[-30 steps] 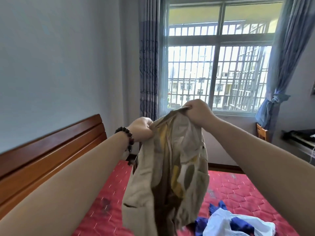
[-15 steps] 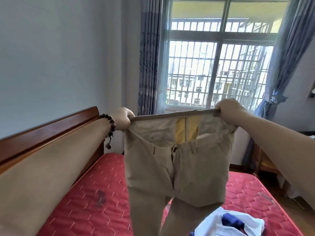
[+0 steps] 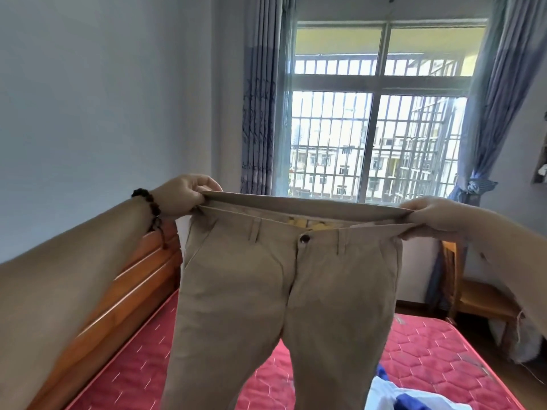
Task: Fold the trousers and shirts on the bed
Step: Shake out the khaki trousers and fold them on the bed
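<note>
A second ago the trousers hung bunched and twisted from two hands held close together; now the hands have moved well apart and the waistband is pulled taut between them, so the garment hangs flat and front-on, button fastened and both legs dropping toward the bed. The left hand, with a bead bracelet at its wrist, pinches one end of the waistband with curled fingers, and the right hand grips the other end the same way. The trousers are held in the air above the red mattress, not touching it as far as the view shows, though the leg ends run out of frame. This spreading looks like the set-up for the first fold: with the garment squared and facing the person, the likely next move is bringing one leg over the other or laying it down flat. A white and blue shirt lies crumpled on the bed at lower right, not yet folded, so the task appears to be at an early stage.
</note>
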